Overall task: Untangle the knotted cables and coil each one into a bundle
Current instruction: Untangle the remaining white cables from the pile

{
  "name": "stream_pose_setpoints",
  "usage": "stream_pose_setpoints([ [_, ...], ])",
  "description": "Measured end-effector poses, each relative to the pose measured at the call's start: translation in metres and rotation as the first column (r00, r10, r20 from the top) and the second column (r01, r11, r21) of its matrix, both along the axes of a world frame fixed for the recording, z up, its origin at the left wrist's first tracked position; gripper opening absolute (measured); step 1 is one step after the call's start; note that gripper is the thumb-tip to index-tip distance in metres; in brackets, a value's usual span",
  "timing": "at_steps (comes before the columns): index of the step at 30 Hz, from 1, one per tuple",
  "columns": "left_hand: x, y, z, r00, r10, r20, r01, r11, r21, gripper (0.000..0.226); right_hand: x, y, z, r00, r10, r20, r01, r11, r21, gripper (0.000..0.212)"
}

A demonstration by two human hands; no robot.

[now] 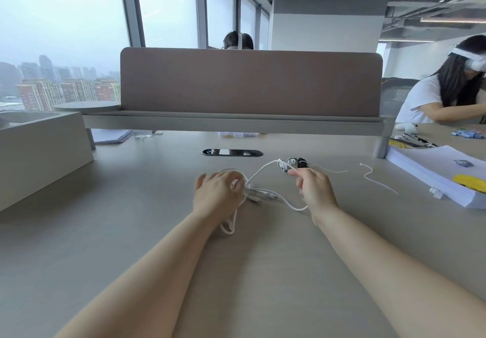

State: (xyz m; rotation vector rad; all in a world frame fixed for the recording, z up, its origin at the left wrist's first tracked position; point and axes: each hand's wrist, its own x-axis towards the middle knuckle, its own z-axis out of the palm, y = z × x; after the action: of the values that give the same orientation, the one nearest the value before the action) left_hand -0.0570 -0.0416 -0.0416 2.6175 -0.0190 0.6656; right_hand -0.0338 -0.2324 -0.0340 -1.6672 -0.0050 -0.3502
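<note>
Left grip (217,193) curls round loops of white cable (263,168), low over grey bench (131,206). Right grip (314,188) pinches same cable, holds strand up. Plugs (263,195) lie between grips. Three small cable bundles (292,163) sit just behind. Second white cord (376,177) lies apart, right.

Grey desk (126,222) with white cables (263,192), coiled bundles (292,163), paper stack (431,173).

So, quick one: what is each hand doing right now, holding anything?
Left hand: grips the white cable loops.
Right hand: pinches a white cable strand at its fingertips.
</note>
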Motion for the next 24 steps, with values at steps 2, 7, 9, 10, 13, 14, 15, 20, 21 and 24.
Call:
stream_pose_setpoints([
  [2,0.0,-0.005,-0.004,0.995,0.013,-0.101,-0.001,0.993,0.122,0.029,-0.003,0.001,0.0,0.998,-0.008,0.064,0.013,0.997,-0.082,0.027],
  [7,0.002,-0.001,-0.004,0.979,0.027,-0.202,0.005,0.988,0.155,0.033,0.0,0.005,0.003,0.946,-0.186,0.266,0.159,0.98,0.12,0.028],
  [9,0.002,0.0,-0.004,0.98,0.031,-0.195,-0.005,0.991,0.132,0.026,0.0,0.001,0.005,0.931,-0.263,0.252,0.215,0.955,0.203,0.027],
  [10,0.002,0.001,-0.004,0.984,0.041,-0.173,-0.024,0.994,0.102,0.024,0.0,-0.001,0.006,0.924,-0.296,0.244,0.237,0.94,0.244,0.026],
  [13,0.003,0.006,-0.005,0.987,0.113,-0.11,-0.119,0.992,-0.043,0.022,0.0,-0.01,0.008,0.899,-0.381,0.216,0.307,0.9,0.31,0.02],
  [14,0.003,0.007,-0.005,0.987,0.131,-0.093,-0.139,0.986,-0.093,0.022,0.001,-0.011,0.008,0.894,-0.397,0.207,0.323,0.892,0.315,0.02],
  [15,0.003,0.007,-0.004,0.988,0.134,-0.079,-0.145,0.979,-0.145,0.022,0.001,-0.012,0.008,0.895,-0.401,0.194,0.33,0.89,0.315,0.02],
  [20,0.0,0.004,0.0,0.998,0.059,-0.009,-0.059,0.941,-0.332,0.017,0.006,-0.01,0.003,0.94,-0.309,0.144,0.291,0.948,0.133,0.014],
  [21,0.0,0.004,0.001,0.999,0.051,0.001,-0.047,0.935,-0.351,0.019,0.006,-0.01,0.002,0.946,-0.284,0.154,0.276,0.958,0.076,0.014],
  [24,0.001,0.006,0.003,0.998,0.058,-0.006,-0.056,0.924,-0.378,0.023,0.004,-0.008,0.001,0.957,-0.195,0.215,0.21,0.977,-0.044,0.019],
])
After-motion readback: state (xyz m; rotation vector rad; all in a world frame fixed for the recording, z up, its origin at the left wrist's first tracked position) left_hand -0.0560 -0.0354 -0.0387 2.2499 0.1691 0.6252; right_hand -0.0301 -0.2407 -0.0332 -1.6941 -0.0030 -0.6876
